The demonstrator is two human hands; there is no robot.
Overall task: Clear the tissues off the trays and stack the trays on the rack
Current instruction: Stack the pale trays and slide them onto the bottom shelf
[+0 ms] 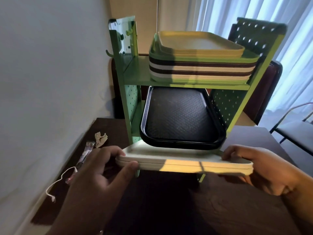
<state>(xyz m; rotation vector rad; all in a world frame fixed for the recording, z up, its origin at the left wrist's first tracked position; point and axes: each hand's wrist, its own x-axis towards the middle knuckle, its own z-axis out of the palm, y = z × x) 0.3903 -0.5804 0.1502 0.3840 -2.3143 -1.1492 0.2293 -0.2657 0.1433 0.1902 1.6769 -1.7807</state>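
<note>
**Head view: pale trays held at the rack's lower level**

Your left hand (pixel 100 168) grips the left end of the pale trays (pixel 183 164), thumb on the front edge and fingers curled over the rim. Your right hand (pixel 259 168) clamps the right end the same way. The pale trays are two, nested, held level at the front of the green rack (pixel 135 78), low down. A black tray (pixel 179 116) sits tilted above them, under the top shelf, its front edge overhanging the pale trays. The top shelf carries a tray stack (pixel 201 65) in yellow, green, brown and white. A crumpled tissue (pixel 101 139) lies on the dark worktop (pixel 160 209), left of the rack, near a wrapper (pixel 84 155) and a string (pixel 59 180).
</note>
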